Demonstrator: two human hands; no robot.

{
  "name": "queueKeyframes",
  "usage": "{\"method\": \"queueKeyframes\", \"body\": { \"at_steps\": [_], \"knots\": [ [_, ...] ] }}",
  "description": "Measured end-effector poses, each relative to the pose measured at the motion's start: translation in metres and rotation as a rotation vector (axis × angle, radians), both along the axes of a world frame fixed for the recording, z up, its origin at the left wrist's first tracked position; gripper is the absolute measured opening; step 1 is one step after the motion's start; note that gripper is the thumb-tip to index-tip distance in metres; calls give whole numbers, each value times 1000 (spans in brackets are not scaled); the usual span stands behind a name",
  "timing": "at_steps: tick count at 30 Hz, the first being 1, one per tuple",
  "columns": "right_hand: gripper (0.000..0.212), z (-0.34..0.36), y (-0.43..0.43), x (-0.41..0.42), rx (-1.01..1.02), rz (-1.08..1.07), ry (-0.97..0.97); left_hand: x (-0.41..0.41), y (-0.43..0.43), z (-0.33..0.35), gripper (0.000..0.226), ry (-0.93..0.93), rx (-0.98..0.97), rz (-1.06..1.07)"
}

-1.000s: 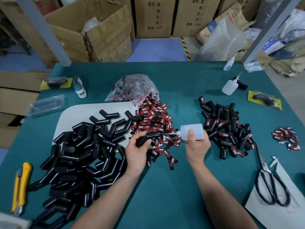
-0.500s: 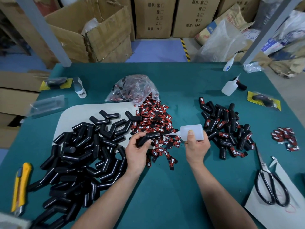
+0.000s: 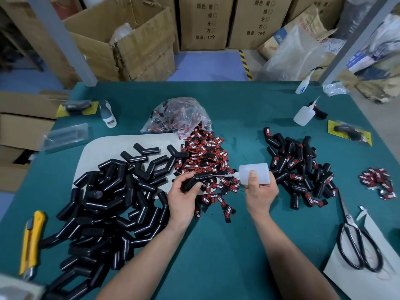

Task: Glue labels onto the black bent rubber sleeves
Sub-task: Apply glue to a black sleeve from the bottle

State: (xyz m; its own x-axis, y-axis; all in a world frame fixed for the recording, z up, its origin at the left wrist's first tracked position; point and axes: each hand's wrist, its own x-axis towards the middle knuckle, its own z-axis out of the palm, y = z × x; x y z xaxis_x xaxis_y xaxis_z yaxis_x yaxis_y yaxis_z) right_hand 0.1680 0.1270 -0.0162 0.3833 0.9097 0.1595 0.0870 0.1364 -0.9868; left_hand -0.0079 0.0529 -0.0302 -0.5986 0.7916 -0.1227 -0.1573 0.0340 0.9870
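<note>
My left hand (image 3: 184, 195) grips a black bent rubber sleeve (image 3: 195, 180) above the middle of the green table. My right hand (image 3: 260, 191) holds a white glue bottle (image 3: 256, 172) on its side, its thin nozzle touching the sleeve's upper end. Under both hands lies a heap of red and black labels (image 3: 205, 161). Several plain black sleeves (image 3: 108, 202) are piled at the left. Sleeves with labels on them (image 3: 300, 167) are piled at the right.
A plastic bag of labels (image 3: 177, 115) sits behind the label heap. Two more glue bottles (image 3: 303, 113) stand far right. Scissors (image 3: 357, 243) lie on white paper at the right, with a small label cluster (image 3: 378, 180) beyond. A yellow utility knife (image 3: 30, 241) lies at the left edge.
</note>
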Motion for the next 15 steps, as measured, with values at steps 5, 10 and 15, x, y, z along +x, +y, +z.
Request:
{"method": "queueKeyframes", "body": {
  "at_steps": [5, 10, 15],
  "knots": [
    [20, 0, 1, 2, 4, -5, -13, -2, -3, 0, 39, 34, -29, -3],
    [21, 0, 0, 2, 2, 5, 4, -1, -3, 2, 40, 76, -42, 6],
    [22, -2, -2, -1, -1, 23, 2, -1, -4, 3, 40, 61, -51, 1]
  ]
}}
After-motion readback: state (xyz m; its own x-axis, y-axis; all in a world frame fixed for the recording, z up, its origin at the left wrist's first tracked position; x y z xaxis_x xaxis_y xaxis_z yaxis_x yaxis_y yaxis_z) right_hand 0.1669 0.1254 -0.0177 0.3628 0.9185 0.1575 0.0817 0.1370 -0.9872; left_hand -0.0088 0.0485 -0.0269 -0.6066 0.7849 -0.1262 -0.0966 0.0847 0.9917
